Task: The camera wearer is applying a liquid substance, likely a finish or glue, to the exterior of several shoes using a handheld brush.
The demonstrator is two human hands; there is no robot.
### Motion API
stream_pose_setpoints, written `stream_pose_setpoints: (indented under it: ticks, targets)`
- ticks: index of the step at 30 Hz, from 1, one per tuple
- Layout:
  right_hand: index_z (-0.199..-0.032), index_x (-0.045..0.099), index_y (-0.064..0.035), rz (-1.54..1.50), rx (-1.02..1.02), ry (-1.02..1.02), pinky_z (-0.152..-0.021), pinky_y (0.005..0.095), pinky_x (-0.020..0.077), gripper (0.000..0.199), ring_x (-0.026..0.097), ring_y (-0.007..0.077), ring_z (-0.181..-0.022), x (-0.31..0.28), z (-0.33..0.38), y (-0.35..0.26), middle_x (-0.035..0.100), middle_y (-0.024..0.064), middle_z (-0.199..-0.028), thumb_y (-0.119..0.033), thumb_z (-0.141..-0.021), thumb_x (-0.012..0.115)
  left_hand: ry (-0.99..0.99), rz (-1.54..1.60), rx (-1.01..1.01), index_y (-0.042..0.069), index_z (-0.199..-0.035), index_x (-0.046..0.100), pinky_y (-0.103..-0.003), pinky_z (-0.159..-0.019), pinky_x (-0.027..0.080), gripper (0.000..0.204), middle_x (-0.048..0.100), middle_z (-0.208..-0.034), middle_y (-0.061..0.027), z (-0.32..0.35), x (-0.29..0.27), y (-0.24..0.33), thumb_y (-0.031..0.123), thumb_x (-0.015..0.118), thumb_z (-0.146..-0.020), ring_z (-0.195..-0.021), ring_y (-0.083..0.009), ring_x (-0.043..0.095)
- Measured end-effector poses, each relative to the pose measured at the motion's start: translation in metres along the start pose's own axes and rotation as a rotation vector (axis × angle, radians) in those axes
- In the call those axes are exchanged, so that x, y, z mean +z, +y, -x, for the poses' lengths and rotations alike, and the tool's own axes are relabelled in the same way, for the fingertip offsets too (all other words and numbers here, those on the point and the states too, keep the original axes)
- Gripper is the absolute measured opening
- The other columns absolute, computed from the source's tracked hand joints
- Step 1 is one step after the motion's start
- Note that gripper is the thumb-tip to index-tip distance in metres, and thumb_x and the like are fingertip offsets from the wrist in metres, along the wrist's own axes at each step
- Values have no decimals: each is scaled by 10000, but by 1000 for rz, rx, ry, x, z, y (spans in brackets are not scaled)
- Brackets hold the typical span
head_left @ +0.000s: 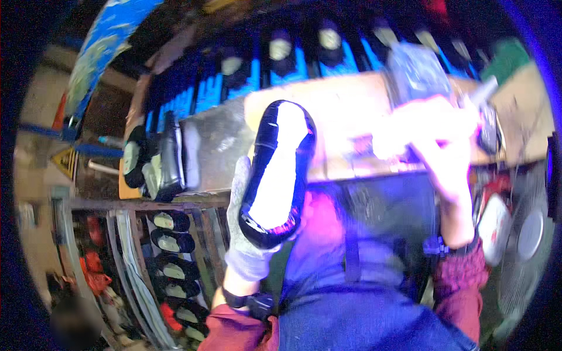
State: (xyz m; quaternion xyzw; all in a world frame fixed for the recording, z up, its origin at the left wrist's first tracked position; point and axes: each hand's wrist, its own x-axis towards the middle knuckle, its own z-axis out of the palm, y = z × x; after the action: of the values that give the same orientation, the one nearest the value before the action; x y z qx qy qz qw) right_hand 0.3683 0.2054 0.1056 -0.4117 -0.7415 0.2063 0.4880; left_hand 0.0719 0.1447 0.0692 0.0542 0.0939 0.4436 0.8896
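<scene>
The left hand wears a grey glove and is closed around a black shoe. The shoe is upside down, so its white sole faces up. It is held up in the air in front of the person's body, just at the near edge of the desk.

The right hand is bare and looks very bright and blurry. Its fingers are curled around a thin tool that sticks up and to the right. The tool is too blurry to name. This hand is above the right part of the desk, a bit apart from the shoe.

The desk has a light brown wooden top, and a shiny grey metal sheet covers its left part. A crinkly clear bag sits at the far side. More black shoes are piled at the left end of the desk.

Behind the desk is a blue rack with a row of dark shoes standing in it. Down on the left, a metal rack holds more dark shoes with pale insides. On the right, near the floor, stands a round fan. The person wears a blue apron and dark red sleeves.
</scene>
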Motion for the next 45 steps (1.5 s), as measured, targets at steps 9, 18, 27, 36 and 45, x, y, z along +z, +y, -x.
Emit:
stream_pose_setpoints:
  ticks: [9,18,27,36,45]
  targets:
    - [-967,485,-28,-446,192,49,-650,282,485,201,559,164,-738,-19,23,48,569,157,-963,-184,-880,577,840,-1823,420,-13,-883,641,-283,-556,428,402,598,-663,-15,-32,34,191,385,612,-835,-563,-100,509]
    - [-986,468,-36,-343,353,132,-644,270,455,310,531,147,-682,-15,3,59,558,144,-955,-291,-876,607,1502,-2541,16,74,-1257,529,-371,-952,417,733,568,-1205,-191,-154,-34,334,603,553,-749,-1157,-314,523]
    - [-989,489,-28,-310,340,149,-664,257,441,292,522,151,-762,-21,4,71,550,128,-970,-280,-884,592,1375,-2258,447,-63,-1233,496,-341,-1026,324,850,497,-1267,-257,-52,-2,336,646,512,-764,-1223,-344,454]
    - [-970,547,1,-284,389,161,-631,241,480,144,566,129,-690,-8,5,54,600,89,-869,-128,-929,497,1261,-2546,-123,47,-1318,400,-409,-889,436,817,552,-1123,-259,55,-18,233,490,682,-693,-1058,-375,552]
    - [-901,571,-21,239,156,124,-625,282,457,84,586,152,-680,-46,43,76,599,71,-748,-85,-856,601,1194,-2666,-517,180,-1465,58,-422,-899,448,1174,575,-1086,-284,25,-9,190,450,754,-560,-1023,-398,576]
